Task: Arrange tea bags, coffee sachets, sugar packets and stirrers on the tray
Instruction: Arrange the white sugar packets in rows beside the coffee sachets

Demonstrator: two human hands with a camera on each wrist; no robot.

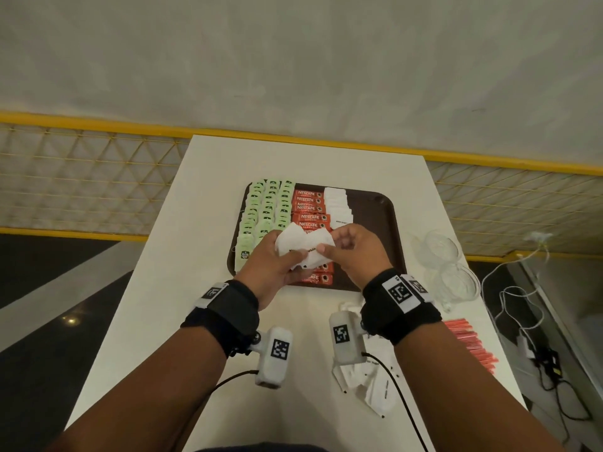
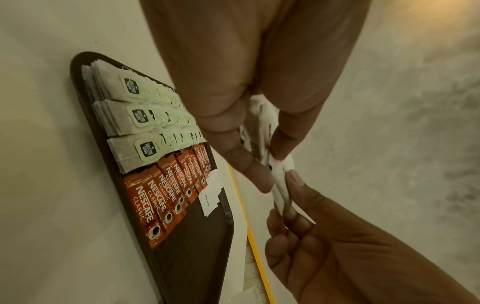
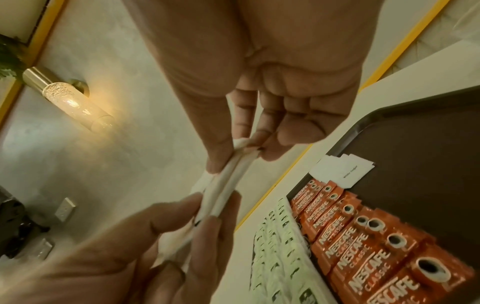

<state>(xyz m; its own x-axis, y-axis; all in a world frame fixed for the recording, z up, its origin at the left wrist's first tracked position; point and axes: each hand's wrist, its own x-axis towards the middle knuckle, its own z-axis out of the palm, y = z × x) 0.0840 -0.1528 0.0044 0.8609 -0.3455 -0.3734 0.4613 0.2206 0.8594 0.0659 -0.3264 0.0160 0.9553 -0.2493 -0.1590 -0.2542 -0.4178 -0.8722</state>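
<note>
We hold a small bunch of white sugar packets (image 1: 301,247) above the near part of the tray (image 1: 386,223), between both hands. Our left hand (image 1: 277,265) grips the bunch from the left, thumb on top and fingers curled beneath, so the packets fan up out of the fist. Our right hand (image 1: 350,252) pinches the bunch's right edge between thumb and forefinger; its other fingers are curled in and touch nothing we can see. In the left wrist view the packets (image 2: 281,185) stand edge-on, pressed together between the fingertips (image 2: 293,176) of the two hands. The right wrist view shows the same bunch (image 3: 226,189) clamped from both ends.

Below, the brown tray lies on the white table (image 1: 182,288). Three columns of green tea bags (image 1: 264,213) fill its left side. Just right of them runs a column of red coffee sachets (image 1: 310,210), partly hidden by our hands. Next comes a short row of sugar packets (image 1: 339,203) at the far end. The tray's right part is bare.

On the table near our right wrist lies a loose heap of packets (image 1: 372,383). Red stirrers (image 1: 470,340) lie at the table's right edge, with clear glass cups (image 1: 447,265) beyond them.
</note>
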